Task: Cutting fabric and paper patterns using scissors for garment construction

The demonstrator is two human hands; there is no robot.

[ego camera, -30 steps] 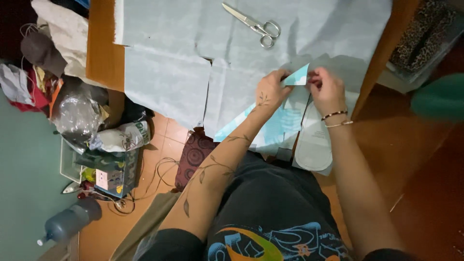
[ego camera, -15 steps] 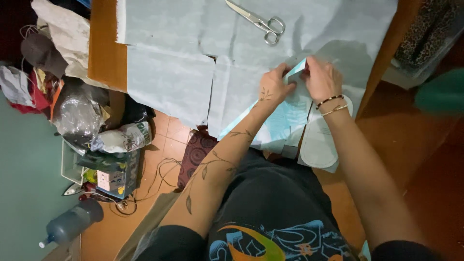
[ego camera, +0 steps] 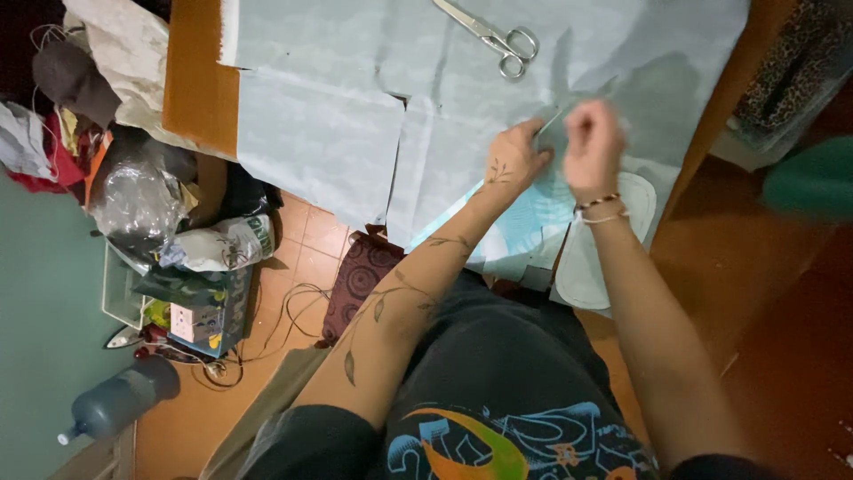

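Far left, on the floor beside the desk [ego camera: 191, 80]: a blue water jug [ego camera: 115, 402] lying on its side, a clear plastic bag [ego camera: 133, 197] and a heap of clothes and packets, all pushed aside, likely to keep the work surface free. A dark patterned cushion [ego camera: 355, 280] sits on the tiles just under the desk edge. Pale blue fabric [ego camera: 320, 142] covers most of the desk, spread flat with one cut panel hanging over the near edge; flat laying suits marking and cutting. Steel scissors [ego camera: 489, 34] rest closed on the fabric near the far edge, well apart from both hands but within reach. Left hand [ego camera: 514, 162], fingers curled, presses down on and pinches a small pale blue cloth piece [ego camera: 558, 120] at its near side. Right hand [ego camera: 593, 142] is motion-blurred, fingers bunched just beside the left, apparently gripping the same piece from the other side; the exact grip I cannot tell. Below the wrists lie a brighter blue-and-white sheet [ego camera: 533, 218] and a rounded white pattern piece [ego camera: 591, 267], both overhanging the desk edge toward the lap. A green object [ego camera: 813, 178] blurs at far right.
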